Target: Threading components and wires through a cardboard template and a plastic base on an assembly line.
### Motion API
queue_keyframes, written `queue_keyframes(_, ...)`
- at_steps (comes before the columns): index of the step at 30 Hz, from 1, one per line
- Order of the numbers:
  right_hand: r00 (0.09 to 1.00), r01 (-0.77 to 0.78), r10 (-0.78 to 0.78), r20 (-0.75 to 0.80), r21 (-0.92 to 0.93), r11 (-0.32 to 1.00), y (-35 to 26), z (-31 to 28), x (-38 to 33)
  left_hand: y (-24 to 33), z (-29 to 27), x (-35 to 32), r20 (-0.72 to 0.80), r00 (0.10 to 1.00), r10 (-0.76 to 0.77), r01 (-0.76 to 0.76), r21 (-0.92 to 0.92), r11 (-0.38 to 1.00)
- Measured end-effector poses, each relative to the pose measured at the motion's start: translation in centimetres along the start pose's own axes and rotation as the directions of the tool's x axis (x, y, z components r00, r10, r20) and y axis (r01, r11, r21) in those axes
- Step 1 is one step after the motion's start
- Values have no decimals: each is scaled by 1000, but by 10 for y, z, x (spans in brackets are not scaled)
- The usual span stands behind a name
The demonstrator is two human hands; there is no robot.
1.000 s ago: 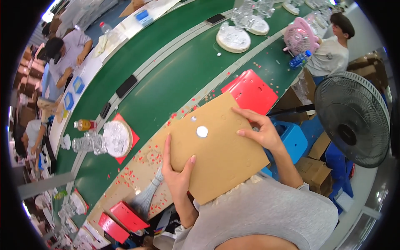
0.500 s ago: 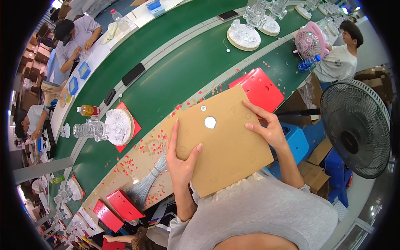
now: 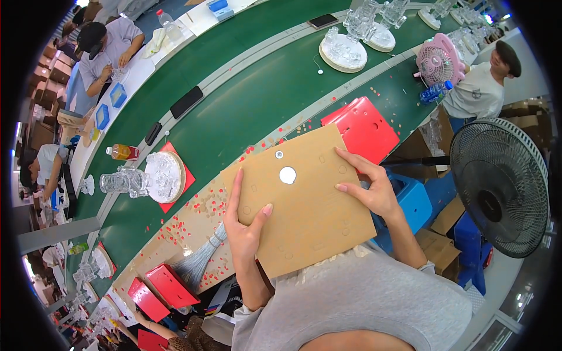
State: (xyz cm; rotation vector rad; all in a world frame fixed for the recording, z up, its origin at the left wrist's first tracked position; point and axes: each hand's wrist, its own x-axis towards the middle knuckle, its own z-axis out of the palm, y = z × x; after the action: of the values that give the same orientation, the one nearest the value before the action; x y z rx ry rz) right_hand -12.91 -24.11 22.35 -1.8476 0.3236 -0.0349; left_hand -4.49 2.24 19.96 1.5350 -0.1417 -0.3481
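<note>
A flat brown cardboard sheet is between my two hands, tilted in front of my chest. Near its far edge it has a round white spot and a smaller ringed dot above that; faint outlines mark the rest of its face. My left hand grips the left edge, thumb on top and fingers along the side. On the opposite edge, my right hand has its thumb and forefinger over the surface. Its other fingers are hidden. Just beyond the sheet lies a stack of red folded pieces.
Left of me lie a bundle of grey wire-like strands, scattered red and tan dots, and red boxes. Clear figures on round bases stand along the green belt. A black fan stands close at right. Co-workers sit across and beside.
The cardboard sheet and both hands have shifted slightly left in the picture, the grip unchanged. At the right, the person in white has turned their head.
</note>
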Motion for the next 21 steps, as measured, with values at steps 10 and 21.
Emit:
queue_keyframes(10,999,-26,25,24,60,998,7,-9,9,2,-2,7,11,1000,-24,24,23,999)
queue_keyframes(21,995,-89,78,55,227,970,21,-17,5,3,12,2,3,998,67,-67,158,985)
